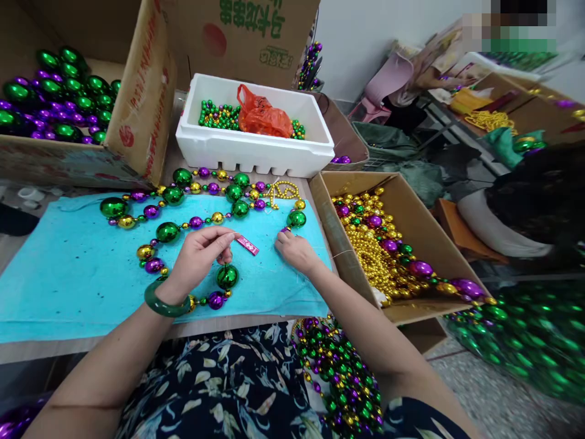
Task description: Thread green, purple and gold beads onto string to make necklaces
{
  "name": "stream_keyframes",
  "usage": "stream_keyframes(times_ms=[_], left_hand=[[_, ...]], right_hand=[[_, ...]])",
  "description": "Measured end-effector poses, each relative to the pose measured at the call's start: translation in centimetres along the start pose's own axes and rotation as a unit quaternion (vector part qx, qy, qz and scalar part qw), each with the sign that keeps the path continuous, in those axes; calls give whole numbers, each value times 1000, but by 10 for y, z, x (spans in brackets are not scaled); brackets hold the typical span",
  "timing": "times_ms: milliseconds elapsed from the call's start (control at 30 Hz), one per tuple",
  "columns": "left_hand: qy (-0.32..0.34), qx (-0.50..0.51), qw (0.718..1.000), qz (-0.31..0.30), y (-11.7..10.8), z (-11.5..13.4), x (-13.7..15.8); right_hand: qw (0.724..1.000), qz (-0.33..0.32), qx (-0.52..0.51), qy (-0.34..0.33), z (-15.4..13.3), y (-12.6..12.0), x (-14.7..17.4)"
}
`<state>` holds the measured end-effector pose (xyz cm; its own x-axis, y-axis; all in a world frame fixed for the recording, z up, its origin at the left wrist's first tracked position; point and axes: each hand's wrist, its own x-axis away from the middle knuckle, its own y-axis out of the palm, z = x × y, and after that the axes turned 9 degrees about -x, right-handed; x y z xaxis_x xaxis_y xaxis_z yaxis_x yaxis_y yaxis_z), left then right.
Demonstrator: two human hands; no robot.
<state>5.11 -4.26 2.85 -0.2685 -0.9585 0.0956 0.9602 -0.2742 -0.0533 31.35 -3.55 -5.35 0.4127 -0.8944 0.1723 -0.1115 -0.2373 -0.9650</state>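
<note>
A string of shiny green, purple and gold beads (pixel 167 232) loops across a light blue cloth (pixel 68 268). My left hand (pixel 206 253), a green bangle at its wrist, pinches a small pink label (pixel 247 245) between thumb and fingertip. Just below those fingers hangs a large green bead (pixel 227 277) of the string. My right hand (pixel 296 250) is closed at the string's other end, below a green bead (pixel 297 219); its fingertips hide what they grip. A short gold bead chain (pixel 284 190) lies beyond it.
A white foam box (pixel 256 145) with small beads and a red plastic bag stands behind the cloth. Cardboard boxes of beads flank it at left (pixel 141 103) and right (pixel 329 207). Finished-looking strands (pixel 342 372) hang by my lap. Another person (pixel 434 73) sits at the far right.
</note>
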Motion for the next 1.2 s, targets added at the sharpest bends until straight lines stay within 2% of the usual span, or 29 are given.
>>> stream_keyframes(times_ms=[67,200,267,333,467,600,733,867,900,933,1000,1033,1100,1200], left_hand=[[2,-1,1000,0,-2,0,-1],[11,-2,1000,9,-5,1,-4],[14,-3,1000,9,-4,2,-5],[17,-3,1000,6,-2,2,-4],[20,-1,1000,-7,-1,0,-2],[20,-6,1000,-6,-3,0,-1],[22,-9,1000,1,-6,0,-1],[18,-4,1000,2,-7,0,-2],[17,-2,1000,3,-7,0,-2],[16,-1,1000,3,-6,1,-3],[21,-2,1000,8,-6,4,-4],[26,-3,1000,12,-6,6,-4],[37,0,999,23,-6,10,-6],[41,22,998,44,-7,20,-8]], right_hand=[[999,24,-10,20,4,-7,-3],[994,80,-31,70,15,-38,0],[994,82,-29,69,16,-46,4],[998,51,-15,38,13,-44,7],[1000,5,-7,-7,4,-18,1],[998,41,-50,9,5,1,-15],[981,134,-131,43,12,-8,-26],[946,229,-213,87,17,-44,-26],[929,247,-258,97,17,-57,-24],[908,262,-311,103,16,-72,-20],[833,293,-457,104,10,-106,-10],[813,305,-487,97,5,-124,-4],[792,347,-497,71,-7,-160,9],[762,451,-463,34,-25,-203,29]])
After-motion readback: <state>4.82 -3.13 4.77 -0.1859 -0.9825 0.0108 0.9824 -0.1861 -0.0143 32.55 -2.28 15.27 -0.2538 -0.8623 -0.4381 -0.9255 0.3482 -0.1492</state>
